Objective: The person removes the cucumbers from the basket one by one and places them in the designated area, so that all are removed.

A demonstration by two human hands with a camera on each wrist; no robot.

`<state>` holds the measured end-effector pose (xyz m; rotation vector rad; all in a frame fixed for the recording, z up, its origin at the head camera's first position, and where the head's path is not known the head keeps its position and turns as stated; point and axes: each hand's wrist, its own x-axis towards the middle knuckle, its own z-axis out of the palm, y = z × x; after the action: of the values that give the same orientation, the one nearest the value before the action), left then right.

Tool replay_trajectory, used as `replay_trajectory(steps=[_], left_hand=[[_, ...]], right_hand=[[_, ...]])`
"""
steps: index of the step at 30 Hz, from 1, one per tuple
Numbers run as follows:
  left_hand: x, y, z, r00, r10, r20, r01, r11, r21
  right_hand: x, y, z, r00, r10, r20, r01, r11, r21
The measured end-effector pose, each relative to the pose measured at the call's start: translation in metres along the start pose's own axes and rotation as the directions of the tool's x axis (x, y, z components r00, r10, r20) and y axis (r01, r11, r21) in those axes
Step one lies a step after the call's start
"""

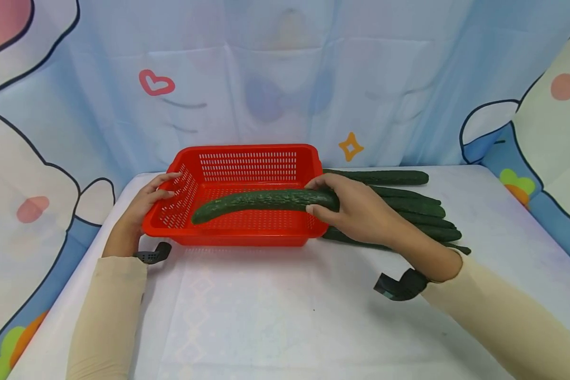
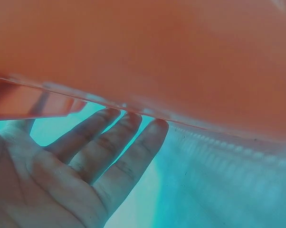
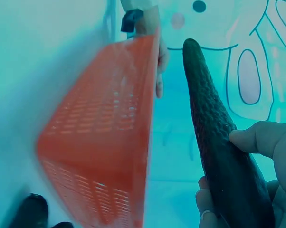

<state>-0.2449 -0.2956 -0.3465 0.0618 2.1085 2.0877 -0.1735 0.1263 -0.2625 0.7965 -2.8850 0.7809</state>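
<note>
One cucumber (image 1: 261, 201) held over one basket (image 1: 247, 240).

Head view is bright, evenly lit and sharp, with soft shadows; both wrist views carry a teal cast, the left one blurred.

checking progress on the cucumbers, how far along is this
Nothing looks done: the red basket holds no cucumber lying loose. In hand: the right hand grips one cucumber over the basket, while the left hand rests on its left rim. Left: the pile of cucumbers on the table beside the basket.
</note>
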Motion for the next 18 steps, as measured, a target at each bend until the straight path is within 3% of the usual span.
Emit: replay_trajectory(steps=[18], left_hand=[[-0.002, 0.001, 0.001, 0.999, -0.044, -0.008, 0.044, 0.999, 0.021]], right_hand=[[-0.090, 0.036, 0.004, 0.993, 0.111, 0.034, -0.109, 0.992, -0.056]])
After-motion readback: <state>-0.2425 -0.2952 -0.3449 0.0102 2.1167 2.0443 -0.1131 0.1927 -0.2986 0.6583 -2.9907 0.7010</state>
